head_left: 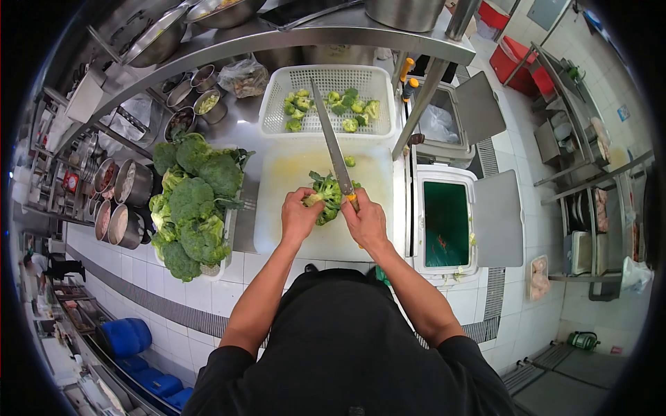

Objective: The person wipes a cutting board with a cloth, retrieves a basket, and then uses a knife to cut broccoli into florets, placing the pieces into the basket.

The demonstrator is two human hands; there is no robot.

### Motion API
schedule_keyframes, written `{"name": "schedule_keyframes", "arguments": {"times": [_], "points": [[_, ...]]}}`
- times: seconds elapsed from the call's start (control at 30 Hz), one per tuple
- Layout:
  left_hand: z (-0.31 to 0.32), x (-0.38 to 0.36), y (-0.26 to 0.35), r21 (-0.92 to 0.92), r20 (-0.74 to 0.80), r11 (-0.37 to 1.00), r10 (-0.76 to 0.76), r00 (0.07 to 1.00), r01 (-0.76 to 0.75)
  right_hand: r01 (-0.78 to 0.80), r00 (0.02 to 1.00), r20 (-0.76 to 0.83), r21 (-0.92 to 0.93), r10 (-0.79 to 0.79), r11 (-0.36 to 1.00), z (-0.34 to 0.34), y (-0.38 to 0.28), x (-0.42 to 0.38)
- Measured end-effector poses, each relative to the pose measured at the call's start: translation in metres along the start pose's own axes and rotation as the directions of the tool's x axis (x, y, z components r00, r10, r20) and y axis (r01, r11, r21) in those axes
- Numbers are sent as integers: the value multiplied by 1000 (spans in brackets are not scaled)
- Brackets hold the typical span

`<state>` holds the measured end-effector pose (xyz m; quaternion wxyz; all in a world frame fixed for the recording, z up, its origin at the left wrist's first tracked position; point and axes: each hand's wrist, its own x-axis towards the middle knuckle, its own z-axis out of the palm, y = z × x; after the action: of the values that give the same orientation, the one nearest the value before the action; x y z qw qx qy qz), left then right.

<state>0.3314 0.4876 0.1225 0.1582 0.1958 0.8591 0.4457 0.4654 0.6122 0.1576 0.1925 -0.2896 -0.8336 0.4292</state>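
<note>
Perforated basket: from the head camera I see a white plastic basket (291, 73) beyond the cutting board (274, 170), with cut broccoli florets (298, 104) in two loose groups.
Broccoli tray: left of the board, a white tray (226, 262) carries a heaped pile of whole broccoli heads (191, 201).
Bins: right of the desk (244, 225), one open bin (419, 222) is dark green inside with small orange scraps; I cannot tell liner from liquid. The bin behind it (461, 143) contains a clear plastic bag (438, 123).
Broccoli in hand: a green head (323, 194) with pale stems showing, over the board; a small floret (349, 161) lies beyond it.
Left hand: I see the left hand (302, 213) closed around that head's side.
Right hand: the right hand (366, 220) grips the yellow-handled knife (329, 135), blade pointing away from the body, beside the broccoli.
</note>
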Motion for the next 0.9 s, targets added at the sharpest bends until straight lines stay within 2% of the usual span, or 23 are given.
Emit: {"name": "schedule_keyframes", "arguments": {"times": [0.13,0.2,0.23,0.3,0.37,0.43,0.47,0.5,0.53,0.57,0.6,0.63,0.7,0.73,0.8,0.9], "points": [[6,4,-7,-13,5,1000,3,1000,-3,78,996,-29,-69,-80,995,23,20,-1],[5,6,-12,-62,-9,998,-12,1000,12,135,986,122,-233,-109,963,30,29,2],[2,7,-10,-61,-16,998,-9,1000,8,143,986,122,-231,-117,963,29,30,7],[-5,3,-9,-263,71,940,-205,976,216,53,998,29,-175,-48,983,21,33,15],[-12,9,-12,-275,113,921,-252,961,274,22,999,39,-172,-15,985,15,29,18],[-20,10,-2,-285,158,899,-299,941,333,71,993,104,-127,-58,989,18,27,11],[-24,8,2,-56,70,971,-230,971,234,98,990,116,-132,-83,986,25,26,8],[-27,6,7,185,2,973,-138,990,135,95,990,116,-131,-80,987,28,24,6],[-28,4,6,188,3,973,-139,990,136,66,989,136,-114,-50,991,31,22,5],[-29,1,4,168,34,982,80,996,-84,36,987,157,-95,-21,995,33,21,4],[-31,-3,1,140,60,944,292,955,-298,32,987,159,-91,-17,995,35,22,5],[-31,-6,-2,143,64,945,287,956,-294,52,987,154,-85,-38,995,36,24,6],[-29,-8,-3,312,145,855,388,910,-415,75,988,144,-81,-62,994,32,21,7],[-29,-8,-2,312,145,854,390,909,-416,70,990,124,-69,-61,995,28,17,5],[-27,-10,0,225,126,924,286,950,-308,63,993,107,-56,-56,996,23,9,-2],[-21,-18,4,211,113,951,207,972,-227,84,996,18,6,-84,996,26,8,-7]]}}
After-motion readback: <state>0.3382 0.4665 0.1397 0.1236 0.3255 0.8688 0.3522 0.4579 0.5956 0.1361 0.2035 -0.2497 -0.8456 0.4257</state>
